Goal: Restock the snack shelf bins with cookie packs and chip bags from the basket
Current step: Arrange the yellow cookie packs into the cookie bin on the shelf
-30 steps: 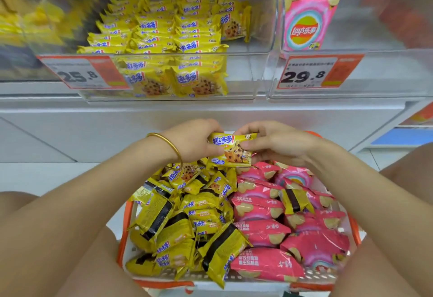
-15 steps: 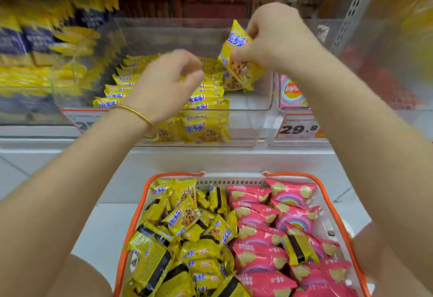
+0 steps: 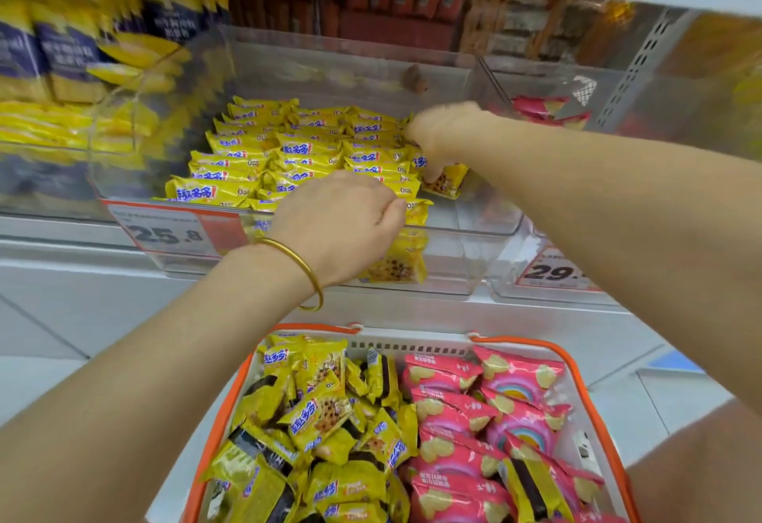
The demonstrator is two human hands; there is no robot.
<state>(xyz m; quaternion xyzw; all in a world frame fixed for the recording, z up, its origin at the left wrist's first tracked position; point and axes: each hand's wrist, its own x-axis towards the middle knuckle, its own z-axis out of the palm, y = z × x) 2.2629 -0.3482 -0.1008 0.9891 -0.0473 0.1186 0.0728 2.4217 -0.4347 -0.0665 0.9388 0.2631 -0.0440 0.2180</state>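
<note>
One cookie pack (image 3: 447, 183) in right hand (image 3: 443, 133), one basket (image 3: 412, 344)

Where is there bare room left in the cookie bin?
Bare floor runs along the right wall of the bin, from its front right corner back, beside the cookie packs. The right hand holds a pack at that edge. Left and middle are crowded; the left hand is over the front row.

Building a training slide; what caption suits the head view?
Right hand holds a yellow cookie pack in the clear bin; left hand at its front, basket below.
</note>
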